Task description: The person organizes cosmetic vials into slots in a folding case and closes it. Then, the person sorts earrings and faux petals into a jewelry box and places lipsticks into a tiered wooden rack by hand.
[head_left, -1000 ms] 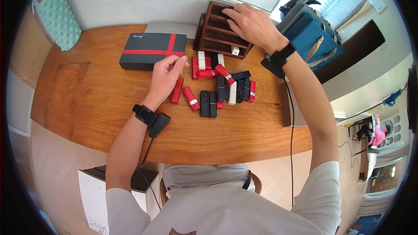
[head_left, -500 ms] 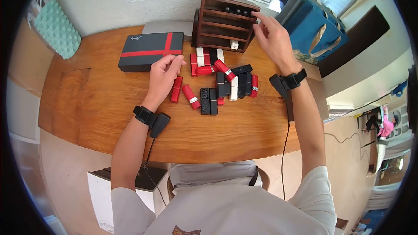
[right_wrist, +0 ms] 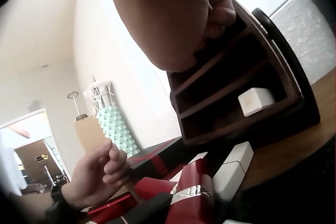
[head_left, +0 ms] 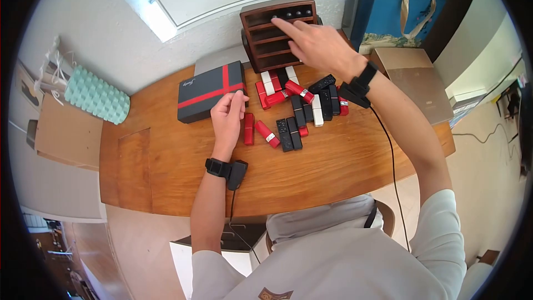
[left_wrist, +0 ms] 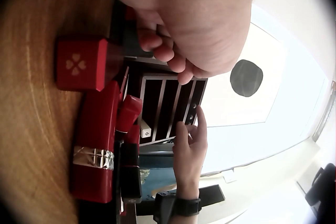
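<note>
In the head view my right hand (head_left: 321,45) reaches over a dark wooden rack (head_left: 267,40), index finger extended to the left end of its top compartment, at a small round dark end. Several similar round ends (head_left: 298,14) line that compartment's right side. Whether the finger touches is unclear. My left hand (head_left: 226,115), fingers loosely curled and holding nothing, hovers by the black box with red ribbon (head_left: 205,97). Red tubes (head_left: 249,129), black tubes (head_left: 284,135) and white tubes (head_left: 317,111) lie before the rack. The right wrist view shows a white piece (right_wrist: 255,101) in the lowest compartment.
A grey box (head_left: 222,60) lies behind the ribboned box. Right of the rack stand a blue paper bag (head_left: 386,11) and a cardboard box (head_left: 413,83). A mint-green textured holder (head_left: 97,95) is at the left. Cables hang from both wrist cameras.
My right hand has moved from the rack's right end to the left end of the top compartment. The head view has turned and shifted. My left hand stays beside the ribboned box.
</note>
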{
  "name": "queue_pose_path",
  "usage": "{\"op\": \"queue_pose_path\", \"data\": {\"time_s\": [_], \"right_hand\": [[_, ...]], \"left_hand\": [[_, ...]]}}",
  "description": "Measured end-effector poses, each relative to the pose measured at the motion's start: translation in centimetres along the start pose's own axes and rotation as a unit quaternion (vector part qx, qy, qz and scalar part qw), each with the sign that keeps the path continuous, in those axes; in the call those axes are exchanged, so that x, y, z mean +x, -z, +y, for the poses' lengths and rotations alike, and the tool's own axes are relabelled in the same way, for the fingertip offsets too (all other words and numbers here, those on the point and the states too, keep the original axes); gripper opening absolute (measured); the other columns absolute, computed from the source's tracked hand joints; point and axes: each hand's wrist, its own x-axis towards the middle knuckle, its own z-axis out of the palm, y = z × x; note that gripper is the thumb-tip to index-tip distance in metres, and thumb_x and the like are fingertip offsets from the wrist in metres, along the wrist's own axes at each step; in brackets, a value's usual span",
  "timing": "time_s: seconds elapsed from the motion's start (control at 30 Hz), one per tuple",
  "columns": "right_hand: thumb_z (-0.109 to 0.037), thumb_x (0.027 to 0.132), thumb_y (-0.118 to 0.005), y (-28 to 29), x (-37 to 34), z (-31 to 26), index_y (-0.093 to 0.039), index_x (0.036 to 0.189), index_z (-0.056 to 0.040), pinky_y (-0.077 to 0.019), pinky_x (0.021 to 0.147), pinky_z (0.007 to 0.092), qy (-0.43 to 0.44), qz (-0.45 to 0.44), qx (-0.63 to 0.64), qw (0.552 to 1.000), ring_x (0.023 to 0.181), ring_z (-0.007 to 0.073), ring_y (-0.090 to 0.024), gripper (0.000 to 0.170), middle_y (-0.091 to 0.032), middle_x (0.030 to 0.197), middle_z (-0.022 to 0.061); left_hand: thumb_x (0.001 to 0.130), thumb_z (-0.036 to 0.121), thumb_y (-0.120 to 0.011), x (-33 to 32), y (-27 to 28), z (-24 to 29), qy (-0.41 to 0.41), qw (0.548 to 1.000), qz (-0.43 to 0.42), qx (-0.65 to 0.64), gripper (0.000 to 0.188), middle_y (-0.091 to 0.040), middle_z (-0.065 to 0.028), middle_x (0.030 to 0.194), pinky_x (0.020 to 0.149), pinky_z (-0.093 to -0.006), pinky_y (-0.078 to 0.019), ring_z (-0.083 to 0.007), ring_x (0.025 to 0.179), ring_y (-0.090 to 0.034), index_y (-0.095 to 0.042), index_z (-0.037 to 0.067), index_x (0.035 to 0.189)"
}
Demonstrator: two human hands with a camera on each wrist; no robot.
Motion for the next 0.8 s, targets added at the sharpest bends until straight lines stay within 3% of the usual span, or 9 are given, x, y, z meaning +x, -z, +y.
{"op": "queue_pose_path", "data": {"time_s": [0.1,0.2,0.27,0.4,0.47,0.5,0.6,0.73,0.8], "right_hand": [[-0.014,0.093,-0.065,-0.7,0.8,-0.4,-0.049,0.151,-0.0086,-0.0612,0.064,0.0391,0.005,-0.022,-0.020,1.000,0.074,0.0302,-0.072,0.060,-0.071,0.098,0.0128],[-0.015,0.096,-0.063,-1.3,1.0,-0.1,-0.045,0.156,-0.0138,-0.0608,0.068,0.0427,-0.021,-0.052,-0.007,0.998,0.079,0.0327,-0.071,0.062,-0.068,0.104,0.0132],[-0.016,0.093,-0.065,-1.4,0.7,-0.1,-0.053,0.147,-0.0078,-0.0612,0.066,0.0394,-0.006,-0.001,-0.016,1.000,0.075,0.0320,-0.073,0.056,-0.071,0.099,0.0129],[-0.017,0.094,-0.065,-0.2,0.0,0.0,-0.057,0.141,-0.0082,-0.0614,0.070,0.0415,0.007,0.042,0.054,0.998,0.080,0.0340,-0.072,0.048,-0.072,0.099,0.0126],[-0.018,0.095,-0.066,0.9,-0.7,0.1,-0.068,0.122,-0.0061,-0.0593,0.074,0.0439,-0.045,0.055,0.140,0.988,0.083,0.0356,-0.070,0.029,-0.073,0.096,0.0128],[-0.018,0.095,-0.066,0.8,-1.4,0.4,-0.068,0.122,-0.0061,-0.0593,0.074,0.0439,-0.043,0.053,0.142,0.987,0.083,0.0356,-0.070,0.029,-0.073,0.096,0.0128],[-0.015,0.097,-0.067,0.9,-4.0,0.6,-0.076,0.098,-0.0002,-0.0552,0.072,0.0397,-0.105,0.046,0.202,0.973,0.079,0.0325,-0.069,0.017,-0.073,0.090,0.0143],[-0.014,0.096,-0.068,-0.2,-8.2,0.9,-0.076,0.100,-0.0008,-0.0551,0.075,0.0406,-0.156,-0.020,0.233,0.960,0.084,0.0331,-0.069,0.016,-0.073,0.093,0.0136],[-0.014,0.095,-0.068,-0.6,-9.4,1.5,-0.077,0.099,-0.0026,-0.0551,0.078,0.0418,-0.138,-0.032,0.217,0.966,0.089,0.0333,-0.069,0.015,-0.073,0.096,0.0135]], "left_hand": [[0.109,0.025,-0.060,0.0,0.1,-0.1,0.001,1.000,0.003,-0.001,0.032,-0.054,0.0047,0.070,0.056,-0.0220,-0.0339,-0.0032,0.061,-0.044,-0.071,0.002,0.091],[0.109,0.025,-0.059,0.1,0.1,-0.1,0.005,1.000,0.007,-0.003,0.032,-0.054,0.0045,0.070,0.056,-0.0220,-0.0338,-0.0034,0.061,-0.043,-0.071,0.002,0.091],[0.109,0.025,-0.059,0.0,0.1,-0.1,0.008,1.000,0.010,-0.003,0.032,-0.054,0.0045,0.070,0.056,-0.0220,-0.0338,-0.0035,0.061,-0.043,-0.072,0.002,0.091],[0.109,0.025,-0.060,0.0,0.0,0.1,0.008,1.000,0.008,-0.004,0.031,-0.054,0.0045,0.070,0.057,-0.0220,-0.0340,-0.0034,0.061,-0.044,-0.072,0.002,0.091],[0.109,0.025,-0.060,0.0,0.1,0.2,0.007,1.000,0.010,-0.003,0.031,-0.054,0.0046,0.070,0.057,-0.0219,-0.0341,-0.0033,0.061,-0.044,-0.072,0.002,0.091],[0.109,0.024,-0.060,0.0,0.0,0.3,0.008,1.000,0.009,-0.003,0.031,-0.054,0.0045,0.070,0.057,-0.0217,-0.0345,-0.0032,0.061,-0.044,-0.072,0.001,0.092],[0.108,0.023,-0.061,-0.1,0.0,0.2,0.010,1.000,0.003,-0.002,0.029,-0.055,0.0051,0.071,0.058,-0.0211,-0.0355,-0.0025,0.063,-0.045,-0.073,0.001,0.093],[0.107,0.020,-0.063,-0.4,-0.1,0.4,0.009,0.999,-0.034,0.023,0.026,-0.057,0.0049,0.075,0.061,-0.0205,-0.0389,-0.0024,0.067,-0.048,-0.073,0.000,0.096],[0.107,0.017,-0.063,-0.4,-0.3,0.7,0.006,0.998,-0.052,0.027,0.022,-0.059,0.0038,0.078,0.062,-0.0207,-0.0402,-0.0031,0.069,-0.050,-0.073,-0.001,0.099]]}}
